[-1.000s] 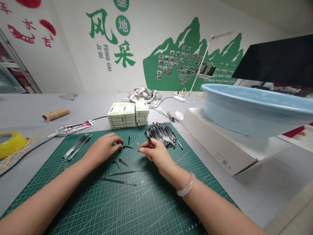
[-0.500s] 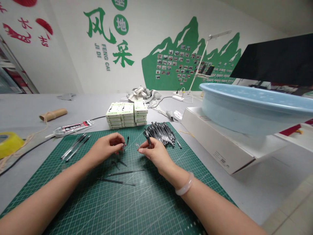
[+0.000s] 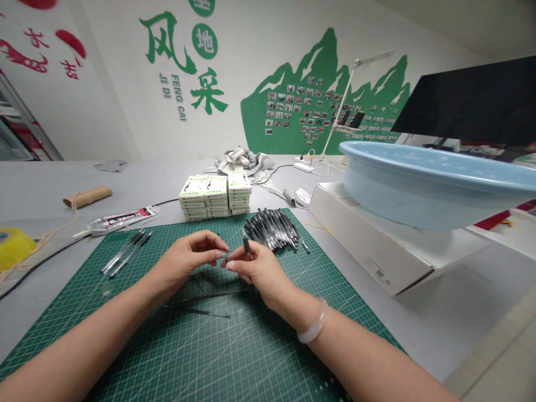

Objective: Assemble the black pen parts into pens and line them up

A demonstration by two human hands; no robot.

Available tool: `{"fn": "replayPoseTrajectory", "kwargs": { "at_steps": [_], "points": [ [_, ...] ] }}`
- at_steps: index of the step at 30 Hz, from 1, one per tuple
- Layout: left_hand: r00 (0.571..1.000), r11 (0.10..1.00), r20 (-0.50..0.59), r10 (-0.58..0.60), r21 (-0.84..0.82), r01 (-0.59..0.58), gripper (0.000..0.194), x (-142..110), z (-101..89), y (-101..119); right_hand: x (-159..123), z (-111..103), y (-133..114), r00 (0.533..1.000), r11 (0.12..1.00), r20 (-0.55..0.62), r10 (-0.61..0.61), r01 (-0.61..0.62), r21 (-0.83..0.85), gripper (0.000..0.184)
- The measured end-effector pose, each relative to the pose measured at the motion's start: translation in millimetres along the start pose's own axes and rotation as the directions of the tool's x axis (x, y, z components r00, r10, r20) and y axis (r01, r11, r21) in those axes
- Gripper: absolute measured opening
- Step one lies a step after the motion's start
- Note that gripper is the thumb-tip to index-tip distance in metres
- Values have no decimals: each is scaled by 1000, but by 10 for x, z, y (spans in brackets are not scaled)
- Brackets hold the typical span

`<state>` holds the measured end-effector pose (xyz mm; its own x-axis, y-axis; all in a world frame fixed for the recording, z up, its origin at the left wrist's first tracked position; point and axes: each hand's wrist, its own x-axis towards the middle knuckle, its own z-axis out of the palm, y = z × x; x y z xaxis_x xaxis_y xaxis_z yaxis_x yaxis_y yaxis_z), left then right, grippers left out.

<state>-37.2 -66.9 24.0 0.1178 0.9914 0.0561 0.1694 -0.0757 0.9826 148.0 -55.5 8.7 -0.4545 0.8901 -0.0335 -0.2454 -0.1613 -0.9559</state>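
My left hand (image 3: 201, 251) and my right hand (image 3: 257, 268) meet above the green cutting mat (image 3: 251, 357), fingertips almost touching. A small clear piece sits at the left fingertips, too small to name. The right hand is closed round a pen (image 3: 246, 244) whose black part stands up between the fingers; its thumb and forefinger pinch at the same spot as the left. Thin dark pen refills (image 3: 207, 312) lie on the mat below, partly blurred. A heap of black-and-clear pens (image 3: 276, 230) is just beyond the right hand. A few more pens (image 3: 128, 254) rest at the left.
Stacked small boxes (image 3: 207, 198) stand behind the mat. On the right, a blue basin (image 3: 410, 192) rests on a white box (image 3: 368, 243). A printed plastic packet (image 3: 121, 220), a bamboo piece (image 3: 87, 197) and yellow tape (image 3: 14, 245) lie left. Grey cloth (image 3: 245, 161) is at the back.
My hands have come together: the left moved right and the right moved slightly left, so their fingertips now meet. The pen stays in the right hand.
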Motion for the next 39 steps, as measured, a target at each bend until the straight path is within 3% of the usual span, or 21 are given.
{"fn": "replayPoseTrajectory", "kwargs": {
  "at_steps": [5,10,21,25,30,39],
  "points": [
    [994,990,-55,-92,-114,86,23,-51,130,25,26,-31,32,977,969,-125,-172,145,-199,19],
    [975,940,-39,-218,-279,199,26,-87,196,8,22,-55,25,956,904,-130,-263,198,-378,15],
    [966,878,-38,-254,-429,214,29,-62,109,39,27,-29,78,975,970,-169,-148,110,-217,25],
    [978,907,-60,-199,-389,161,32,-84,165,53,2,1,75,985,984,-139,-107,85,-155,26],
    [981,957,-163,-108,-283,59,35,-85,254,60,18,12,109,979,972,-155,-130,96,-213,25],
    [971,962,-235,-50,-271,-16,27,-109,260,99,19,-10,103,971,978,-194,-143,109,-175,24]
  ]
}}
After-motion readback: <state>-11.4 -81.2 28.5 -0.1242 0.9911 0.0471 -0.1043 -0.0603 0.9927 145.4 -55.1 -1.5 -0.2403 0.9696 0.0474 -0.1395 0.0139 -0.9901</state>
